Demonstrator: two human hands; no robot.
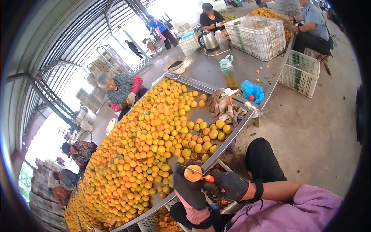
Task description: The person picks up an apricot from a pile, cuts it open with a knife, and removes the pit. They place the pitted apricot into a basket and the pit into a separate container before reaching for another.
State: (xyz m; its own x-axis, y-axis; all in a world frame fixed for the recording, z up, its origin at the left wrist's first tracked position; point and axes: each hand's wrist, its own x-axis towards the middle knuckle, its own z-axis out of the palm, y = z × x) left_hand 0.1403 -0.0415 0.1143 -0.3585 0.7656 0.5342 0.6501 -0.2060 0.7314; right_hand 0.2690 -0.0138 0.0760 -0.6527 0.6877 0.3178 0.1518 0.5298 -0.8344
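My left hand [189,190], in a dark glove with a pink cuff, is closed around an apricot [192,173]. In my right hand [232,186], also dark-gloved, is a small knife with a red handle [209,178]. Its thin blade lies across the apricot; how deep it cuts cannot be made out. Both hands are just off the near edge of a metal table, close to a large heap of apricots [143,150]. Beneath them, partly hidden by my hands and arms, stands a crate [226,166] with fruit pieces in it.
Dirty gloves or rags [226,104], a blue plastic bag [253,92] and a green-lidded bottle [228,73] lie or stand on the table. Farther back are a kettle [208,40] and a white crate [257,38]. Another person [123,91] works across the heap; several more are around.
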